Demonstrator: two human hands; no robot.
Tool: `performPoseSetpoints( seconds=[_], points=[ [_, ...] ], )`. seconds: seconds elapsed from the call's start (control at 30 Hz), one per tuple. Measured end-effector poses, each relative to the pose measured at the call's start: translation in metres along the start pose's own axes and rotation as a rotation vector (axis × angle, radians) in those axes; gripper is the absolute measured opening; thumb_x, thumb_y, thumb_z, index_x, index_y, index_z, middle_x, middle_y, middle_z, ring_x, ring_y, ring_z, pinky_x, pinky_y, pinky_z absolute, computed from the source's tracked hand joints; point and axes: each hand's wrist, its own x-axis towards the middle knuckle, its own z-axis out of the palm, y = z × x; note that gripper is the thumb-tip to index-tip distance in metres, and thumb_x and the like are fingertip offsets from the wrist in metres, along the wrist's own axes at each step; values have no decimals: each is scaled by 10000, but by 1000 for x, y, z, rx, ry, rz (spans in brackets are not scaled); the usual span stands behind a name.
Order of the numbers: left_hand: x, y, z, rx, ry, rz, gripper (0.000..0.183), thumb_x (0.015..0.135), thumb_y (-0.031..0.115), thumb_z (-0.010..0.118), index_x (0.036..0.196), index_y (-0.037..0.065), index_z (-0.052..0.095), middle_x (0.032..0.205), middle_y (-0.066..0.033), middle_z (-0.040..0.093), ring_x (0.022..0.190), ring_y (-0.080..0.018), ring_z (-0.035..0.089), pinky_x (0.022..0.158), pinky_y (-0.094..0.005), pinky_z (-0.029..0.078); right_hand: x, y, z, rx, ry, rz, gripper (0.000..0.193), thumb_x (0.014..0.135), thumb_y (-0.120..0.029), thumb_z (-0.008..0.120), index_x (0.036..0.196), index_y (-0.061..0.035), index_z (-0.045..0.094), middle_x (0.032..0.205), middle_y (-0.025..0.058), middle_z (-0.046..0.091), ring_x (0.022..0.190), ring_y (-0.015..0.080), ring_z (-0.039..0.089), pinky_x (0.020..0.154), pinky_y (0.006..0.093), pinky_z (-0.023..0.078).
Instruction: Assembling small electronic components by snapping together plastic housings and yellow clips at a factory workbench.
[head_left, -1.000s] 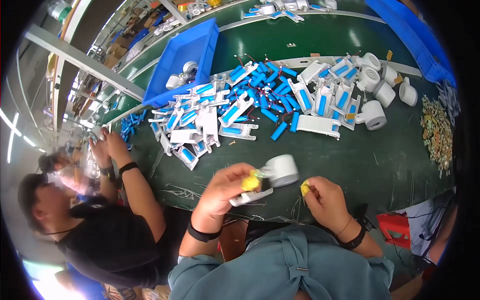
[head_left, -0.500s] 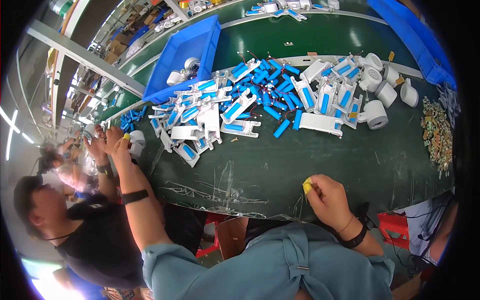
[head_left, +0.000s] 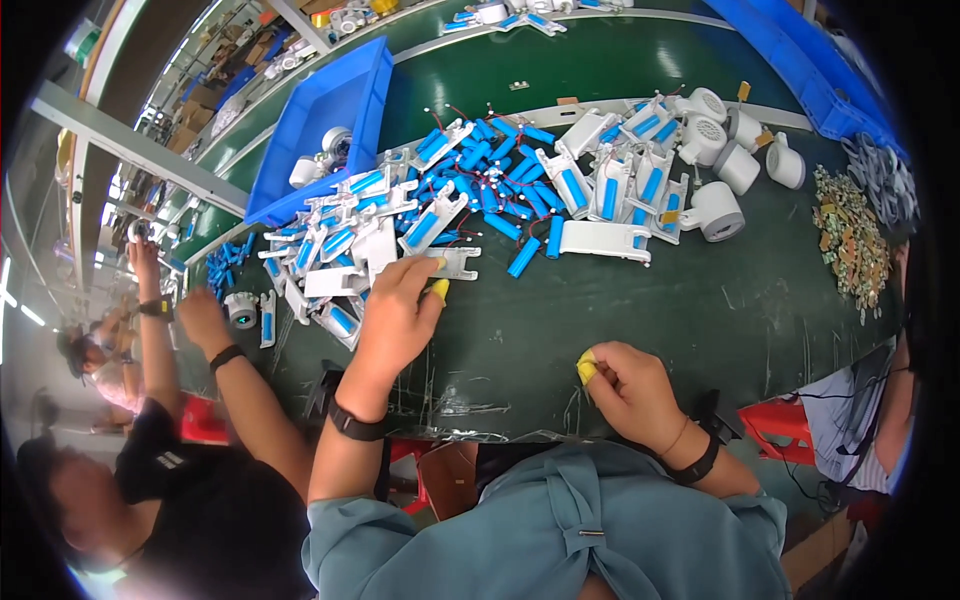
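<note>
My left hand (head_left: pixel 395 320) is reaching into the heap, its grip half-closing over a flat white plastic housing piece with notched ends (head_left: pixel 452 263) lying at the near edge of the pile on the dark green worktop (head_left: pixel 700 310). I am judging that the yellow-capped fingertips (head_left: pixel 440 290) could slip on the smooth shell, or that dragging it could snag the thin red wires of the neighbouring blue cylindrical battery cells (head_left: pixel 525 255) and tug the loose white-and-blue halves (head_left: pixel 340 250) toward the edge. The piece is looking pale, slim and empty of any cell. My right hand (head_left: pixel 632 385) is resting curled near my body, its grip closed on nothing I can make out.
</note>
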Motion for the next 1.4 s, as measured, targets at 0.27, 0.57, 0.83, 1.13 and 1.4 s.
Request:
performPoseSetpoints(
  seconds=[0.27,0.57,0.83,1.13,1.4],
  points=[
    [10,33,34,77,-93,-12,373,815,26,597,1187,15,582,987,-191,599,904,-402,591,770,-479,495,-1,5,0,4,26,-41,147,858,-32,657,997,-7,617,811,104,623,629,159,635,562,276,493],
    [-25,76,11,-3,-240,-41,279,816,-16,589,1084,25,654,967,-144,585,793,-310,621,677,-359,501,32,-9,-67,335,302,229,384,962,-137,597,1317,-63,469,857,38,600,618,82,592,461,215,441],
    [-29,65,7,-40,-297,45,254,765,-73,582,1000,-3,647,1023,-138,551,846,-294,606,689,-335,493,89,32,-96,-267,168,145,283,934,-166,608,1162,2,605,773,73,640,633,121,646,559,255,496],
    [-35,57,-6,-155,-100,79,163,859,8,588,1015,29,633,1039,-96,674,1022,-255,613,996,-405,404,19,32,-123,423,330,491,232,931,-138,587,1101,18,603,936,61,646,794,118,666,594,228,535],
    [-60,69,16,-993,-194,-383,154,969,29,522,1111,8,578,1000,-64,637,911,-131,583,857,-286,460,-1,13,-104,695,127,664,221,983,-193,518,1107,-15,566,916,103,656,709,178,689,550,259,563]
  ],
)
